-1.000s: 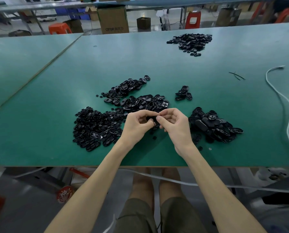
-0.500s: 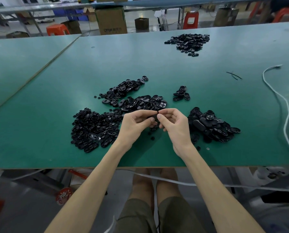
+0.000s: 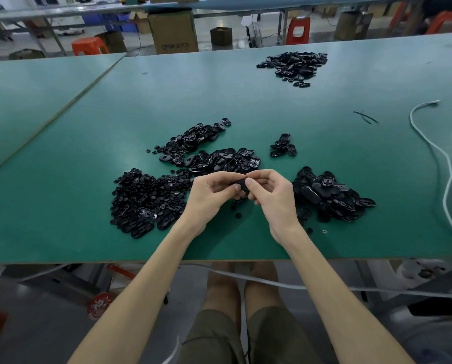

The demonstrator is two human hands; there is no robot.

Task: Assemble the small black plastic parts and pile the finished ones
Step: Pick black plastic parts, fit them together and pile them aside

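Observation:
My left hand (image 3: 211, 196) and my right hand (image 3: 271, 197) meet above the green table (image 3: 245, 106), and together they pinch one small black plastic part (image 3: 242, 183), mostly hidden between the fingertips. A big heap of tiny black parts (image 3: 146, 200) lies left of my hands. Oval black shells (image 3: 224, 160) spread just beyond my fingers, with more oval pieces (image 3: 193, 139) behind them. To the right sits a pile of larger black oval parts (image 3: 329, 195). A small cluster (image 3: 282, 148) lies farther back.
Another black pile (image 3: 294, 65) lies at the table's far side. A white cable (image 3: 440, 158) curves along the right edge, and thin black ties (image 3: 366, 117) lie near it. Cardboard boxes (image 3: 172, 31) and red stools (image 3: 298, 30) stand on the floor beyond.
Both hands have stayed together on the same small part, with only slight shifts of the fingers. The piles have not moved.

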